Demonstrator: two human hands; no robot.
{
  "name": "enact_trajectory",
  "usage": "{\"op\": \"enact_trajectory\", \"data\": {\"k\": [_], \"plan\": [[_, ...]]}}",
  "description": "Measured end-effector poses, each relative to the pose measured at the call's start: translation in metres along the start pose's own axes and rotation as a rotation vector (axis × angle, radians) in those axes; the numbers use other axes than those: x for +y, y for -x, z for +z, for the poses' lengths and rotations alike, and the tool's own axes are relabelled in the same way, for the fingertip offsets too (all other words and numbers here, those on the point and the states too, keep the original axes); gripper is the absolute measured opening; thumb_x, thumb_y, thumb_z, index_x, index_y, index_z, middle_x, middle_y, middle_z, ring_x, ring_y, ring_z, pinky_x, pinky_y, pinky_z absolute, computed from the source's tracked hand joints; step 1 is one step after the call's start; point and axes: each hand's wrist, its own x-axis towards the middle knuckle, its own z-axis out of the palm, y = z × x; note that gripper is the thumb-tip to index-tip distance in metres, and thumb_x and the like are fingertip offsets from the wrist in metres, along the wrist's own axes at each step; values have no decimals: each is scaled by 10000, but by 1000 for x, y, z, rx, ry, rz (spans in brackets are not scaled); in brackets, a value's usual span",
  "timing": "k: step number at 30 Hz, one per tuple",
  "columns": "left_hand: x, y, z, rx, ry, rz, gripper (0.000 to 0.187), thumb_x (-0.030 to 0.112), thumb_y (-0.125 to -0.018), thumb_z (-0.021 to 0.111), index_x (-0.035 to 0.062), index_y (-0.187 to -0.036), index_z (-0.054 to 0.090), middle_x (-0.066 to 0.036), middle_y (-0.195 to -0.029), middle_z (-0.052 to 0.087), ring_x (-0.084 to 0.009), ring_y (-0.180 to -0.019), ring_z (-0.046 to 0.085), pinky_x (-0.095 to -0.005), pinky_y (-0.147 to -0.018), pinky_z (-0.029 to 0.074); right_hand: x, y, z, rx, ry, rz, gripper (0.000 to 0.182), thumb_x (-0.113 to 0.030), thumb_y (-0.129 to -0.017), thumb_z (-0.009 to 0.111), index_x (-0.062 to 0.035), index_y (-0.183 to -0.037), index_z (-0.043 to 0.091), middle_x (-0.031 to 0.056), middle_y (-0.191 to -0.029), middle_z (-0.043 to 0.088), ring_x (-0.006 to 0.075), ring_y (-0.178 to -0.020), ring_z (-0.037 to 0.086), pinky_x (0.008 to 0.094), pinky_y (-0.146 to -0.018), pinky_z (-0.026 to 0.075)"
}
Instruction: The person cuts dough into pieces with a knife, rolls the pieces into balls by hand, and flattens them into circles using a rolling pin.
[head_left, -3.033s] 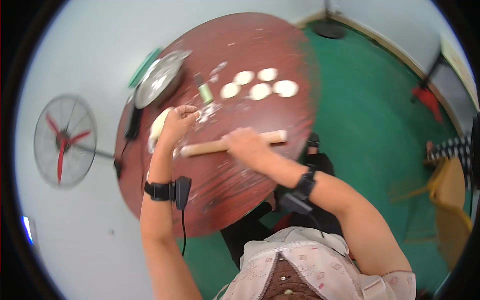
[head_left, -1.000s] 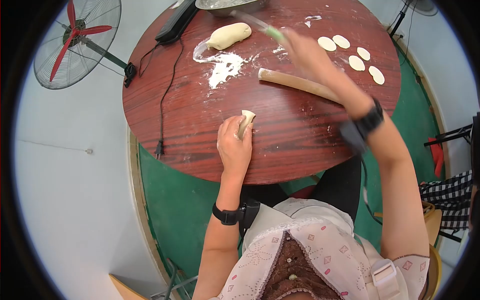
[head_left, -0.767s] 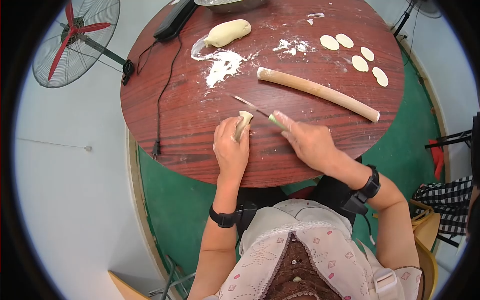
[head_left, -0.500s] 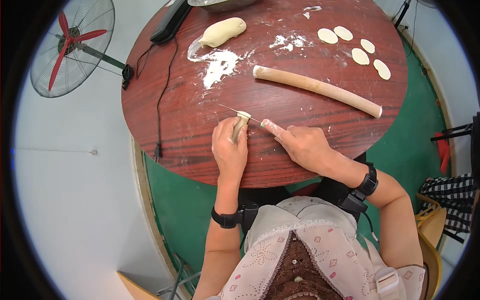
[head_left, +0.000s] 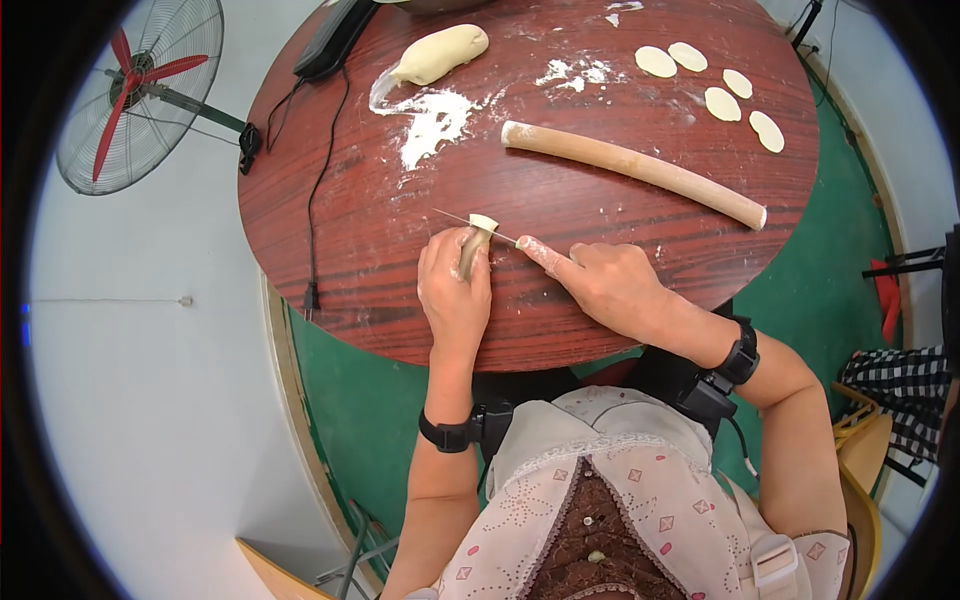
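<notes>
My left hand [head_left: 455, 290] grips a short roll of dough [head_left: 473, 245] that lies on the round red-brown table [head_left: 350, 230]. My right hand [head_left: 605, 285] holds a small knife [head_left: 470, 226] with a green handle; its thin blade lies across the far end of the roll, where a small piece [head_left: 484, 222] is parted off. My right forefinger stretches along the handle. Both wrists carry black bands.
A long wooden rolling pin [head_left: 632, 171] lies beyond my hands. A larger dough lump [head_left: 438, 54] and spilled flour [head_left: 430, 115] sit far left, several flat dough discs [head_left: 725, 90] far right. A black power strip [head_left: 333, 38] with cord lies at the left edge. A fan [head_left: 135, 95] stands on the floor.
My right hand swung from the far side of the table down to the dough roll with the knife, and the blade now rests across the roll's end. My left hand kept its grip.
</notes>
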Motion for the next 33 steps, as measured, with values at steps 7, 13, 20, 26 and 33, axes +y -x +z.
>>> {"op": "enact_trajectory", "data": {"k": [7,13,20,26,33], "plan": [[0,0,0,-1,-19,3,195,14,-777,643,-13,-969,624,-150,-996,626,-336,-902,593,-406,-799,475,5,-2,-4,-35,32,-29,575,-80,-801,558,-140,-1368,487,29,-590,482,173,-498,552,309,-437,450],[2,0,0,2,-51,0,174,11,-786,639,-18,-956,630,-145,-992,635,-315,-899,614,-376,-804,484,6,-3,-4,-52,62,-44,577,-93,-799,553,-147,-1370,486,27,-570,495,172,-473,547,311,-433,454],[2,0,0,5,-73,7,164,9,-785,642,-27,-944,631,-145,-993,637,-311,-904,621,-364,-809,486,4,-6,-6,-106,81,-44,579,-97,-803,541,-140,-1376,477,29,-572,512,185,-467,554,320,-427,454],[5,-1,0,-11,-72,3,204,37,-777,669,-8,-971,627,-141,-990,628,-319,-910,602,-377,-812,475,5,-10,-11,-186,95,-48,602,-97,-805,539,-130,-1398,443,33,-573,520,194,-457,551,326,-417,447],[-1,6,0,54,-283,-36,268,113,-764,714,7,-996,632,-140,-994,612,-337,-909,549,-420,-812,441,8,-1,-9,-79,134,-78,561,-102,-814,535,-149,-1370,481,27,-571,520,184,-464,554,314,-414,445]]}}
